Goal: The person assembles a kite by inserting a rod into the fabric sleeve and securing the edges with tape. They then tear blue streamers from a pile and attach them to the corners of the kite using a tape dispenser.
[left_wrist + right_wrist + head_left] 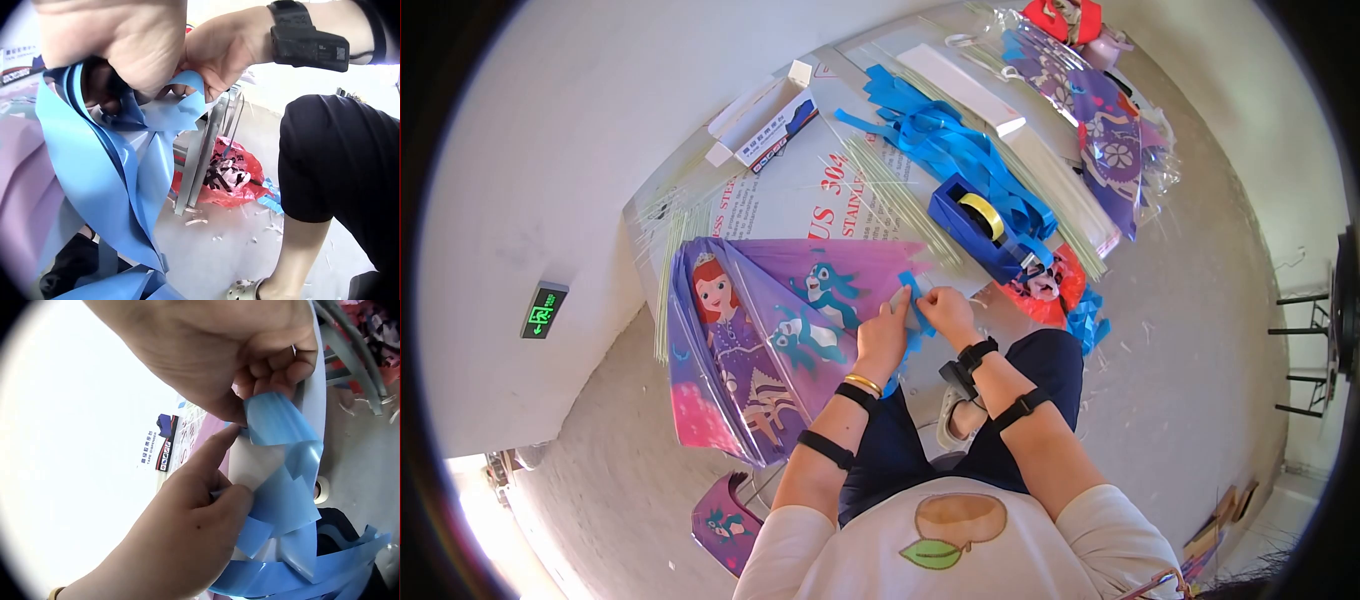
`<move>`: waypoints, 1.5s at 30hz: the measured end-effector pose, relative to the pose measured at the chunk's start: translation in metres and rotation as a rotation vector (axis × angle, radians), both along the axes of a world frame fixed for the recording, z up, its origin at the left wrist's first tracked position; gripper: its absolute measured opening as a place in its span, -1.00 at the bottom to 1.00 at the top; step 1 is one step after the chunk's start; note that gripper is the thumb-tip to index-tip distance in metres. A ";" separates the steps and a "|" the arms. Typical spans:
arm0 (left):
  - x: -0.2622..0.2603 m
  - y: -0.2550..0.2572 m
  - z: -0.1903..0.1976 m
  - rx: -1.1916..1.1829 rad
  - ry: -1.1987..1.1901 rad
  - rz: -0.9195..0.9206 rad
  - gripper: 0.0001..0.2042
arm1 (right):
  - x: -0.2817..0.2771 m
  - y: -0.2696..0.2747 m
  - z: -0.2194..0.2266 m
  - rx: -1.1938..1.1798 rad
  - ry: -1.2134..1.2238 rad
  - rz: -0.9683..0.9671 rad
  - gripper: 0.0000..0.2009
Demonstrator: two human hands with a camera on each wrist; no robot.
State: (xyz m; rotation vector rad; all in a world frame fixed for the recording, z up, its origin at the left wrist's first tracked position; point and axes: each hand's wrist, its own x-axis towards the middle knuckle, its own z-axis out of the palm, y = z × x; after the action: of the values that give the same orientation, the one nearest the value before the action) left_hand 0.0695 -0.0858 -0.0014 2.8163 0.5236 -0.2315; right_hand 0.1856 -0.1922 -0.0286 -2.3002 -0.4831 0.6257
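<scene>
Blue ribbon (pixel 923 318) lies in loops at the tail end of a purple kite-like sheet (pixel 800 330) printed with a princess figure. My left hand (pixel 883 338) pinches the ribbon and a whitish piece (pixel 250 464) beneath it, thumb and forefinger showing in the right wrist view. My right hand (pixel 947 312) has its fingers curled round the upper end of the blue ribbon (pixel 278 419), close to the left fingertips. In the left wrist view long blue loops (pixel 94 169) hang below the left hand (pixel 119 37).
A blue tape dispenser (pixel 980 225), a pile of blue ribbon (pixel 960 130), thin pale rods (pixel 900 200) and an opened box (pixel 765 120) lie on the table (pixel 800 200). A red bag (pixel 240 175) is beside the table legs. Another purple printed piece (pixel 725 525) is lower left.
</scene>
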 end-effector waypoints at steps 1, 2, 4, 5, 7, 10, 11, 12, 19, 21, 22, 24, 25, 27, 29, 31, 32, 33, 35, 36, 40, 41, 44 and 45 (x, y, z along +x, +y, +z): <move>0.000 0.000 0.000 -0.002 -0.003 0.001 -0.30 | 0.000 -0.001 0.000 0.015 0.004 -0.002 -0.74; 0.000 0.000 -0.001 -0.005 -0.007 0.002 -0.30 | 0.000 -0.001 0.000 0.029 0.008 -0.003 -0.74; 0.001 0.000 0.000 0.001 0.008 0.004 -0.30 | 0.001 0.000 0.001 -0.003 0.021 -0.001 -0.75; 0.001 -0.001 0.000 0.007 0.021 0.006 -0.30 | 0.002 0.000 0.002 -0.036 0.034 0.001 -0.76; 0.002 -0.001 0.000 0.010 0.028 0.005 -0.30 | 0.003 0.000 0.002 -0.037 0.050 -0.003 -0.75; 0.003 -0.001 0.000 -0.003 0.047 0.020 -0.26 | 0.001 -0.005 -0.001 -0.035 -0.002 0.035 -0.72; 0.003 -0.001 0.001 -0.019 0.058 0.035 -0.22 | -0.001 -0.009 -0.001 -0.033 -0.072 0.075 -0.70; 0.003 -0.001 0.001 -0.017 0.055 0.033 -0.22 | -0.003 -0.016 0.005 -0.030 -0.075 0.073 -0.70; 0.006 -0.003 0.004 -0.014 0.137 0.036 -0.23 | 0.050 -0.105 0.080 0.241 -0.325 -0.128 -0.84; 0.006 -0.002 0.002 0.005 0.143 0.041 -0.23 | 0.079 -0.125 0.087 0.347 -0.280 -0.255 -0.87; 0.006 -0.002 0.004 0.004 0.134 0.030 -0.23 | 0.093 -0.130 0.085 0.365 -0.297 -0.209 -0.88; 0.006 -0.003 0.008 -0.001 0.142 0.025 -0.22 | 0.112 -0.135 0.081 0.381 -0.321 -0.168 -0.88; 0.006 -0.002 0.006 0.001 0.135 0.020 -0.22 | 0.119 -0.131 0.081 0.339 -0.305 -0.073 -0.88; 0.005 -0.002 0.005 0.001 0.123 0.020 -0.22 | 0.126 -0.123 0.080 0.287 -0.330 0.048 -0.88; 0.005 -0.003 0.004 0.003 0.109 0.018 -0.22 | 0.129 -0.121 0.081 0.213 -0.384 0.062 -0.88; 0.006 -0.004 0.007 0.006 0.092 0.015 -0.21 | 0.141 -0.122 0.077 0.140 -0.440 0.075 -0.87; 0.006 -0.004 0.008 0.003 0.108 0.021 -0.22 | 0.150 -0.121 0.075 0.215 -0.174 0.088 -0.85; 0.005 -0.004 0.008 0.000 0.125 0.025 -0.22 | 0.153 -0.121 0.077 0.287 0.093 0.099 -0.83; 0.006 -0.004 0.009 0.006 0.120 0.014 -0.24 | 0.156 -0.125 0.081 0.255 0.067 0.090 -0.81; 0.005 -0.005 0.009 0.010 0.118 0.004 -0.26 | 0.156 -0.128 0.079 0.221 0.045 0.083 -0.79; 0.005 -0.005 0.010 0.017 0.133 0.003 -0.23 | 0.152 -0.140 0.065 0.377 -0.036 0.031 -0.80; 0.005 -0.005 0.009 0.019 0.127 -0.002 -0.23 | 0.153 -0.143 0.063 0.398 -0.042 0.042 -0.81; 0.005 -0.006 0.010 0.023 0.125 -0.006 -0.22 | 0.151 -0.148 0.066 0.429 -0.024 0.058 -0.85; 0.005 -0.006 0.010 0.024 0.127 -0.004 -0.22 | 0.152 -0.150 0.063 0.436 -0.002 0.065 -0.88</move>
State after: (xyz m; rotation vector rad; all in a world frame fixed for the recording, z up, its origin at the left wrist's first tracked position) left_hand 0.0749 -0.0918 0.0084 2.8390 0.5508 -0.4101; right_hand 0.3377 -0.3417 0.0347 -1.8786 -0.6289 0.4922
